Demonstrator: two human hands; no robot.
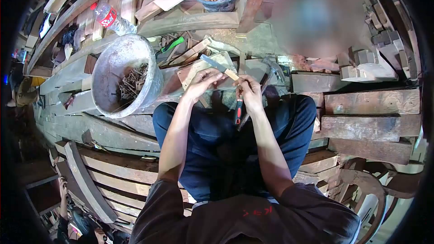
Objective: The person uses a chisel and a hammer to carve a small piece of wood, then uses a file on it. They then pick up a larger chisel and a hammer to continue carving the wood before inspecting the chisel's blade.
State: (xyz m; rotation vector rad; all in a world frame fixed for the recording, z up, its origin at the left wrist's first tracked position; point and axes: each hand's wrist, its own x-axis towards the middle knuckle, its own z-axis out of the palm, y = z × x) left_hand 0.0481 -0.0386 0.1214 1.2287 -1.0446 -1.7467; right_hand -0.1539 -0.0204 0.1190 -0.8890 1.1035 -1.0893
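Note:
My right hand is closed on the light wooden handle of a knife, whose grey blade points up and left. Close to the blade is my left hand, its fingers curled and thumb pressed in; what they hold, if anything, is too small to make out. Under and behind the blade lies a pale wooden board. A tool with a black and red handle stands between my knees, below my right hand. Right of that hand, a hammer lies on the wood.
A worn grey bucket holding dark scraps stands at left, near a plastic bottle and a green-handled tool. Small wooden pieces fill a blue basin. Planks are stacked at right. Another person's arm shows at lower left.

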